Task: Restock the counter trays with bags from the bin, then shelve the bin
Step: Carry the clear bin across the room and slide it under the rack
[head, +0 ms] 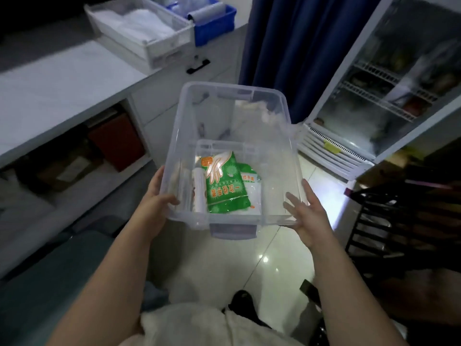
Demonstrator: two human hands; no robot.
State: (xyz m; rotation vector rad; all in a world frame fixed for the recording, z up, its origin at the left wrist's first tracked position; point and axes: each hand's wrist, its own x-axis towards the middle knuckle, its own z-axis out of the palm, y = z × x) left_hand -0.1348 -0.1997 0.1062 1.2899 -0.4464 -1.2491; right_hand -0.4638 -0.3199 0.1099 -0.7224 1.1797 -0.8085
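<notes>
Head view: bin (274,171) held in the air over the tiled floor (274,258), just beside the counter (62,83). My left hand (156,196) curls over the near-left rim, thumb inside. My right hand (306,216) lies flat against the near-right corner, fingers spread, clasping nothing. Risk: that side is only propped, so a tilt could slip it free and spill the green packet (224,186).

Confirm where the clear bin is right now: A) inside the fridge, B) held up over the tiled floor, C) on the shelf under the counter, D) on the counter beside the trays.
B: the clear bin is off every surface, above the tiled floor, the left hand gripping its near-left rim and the right hand at its right side.
</notes>
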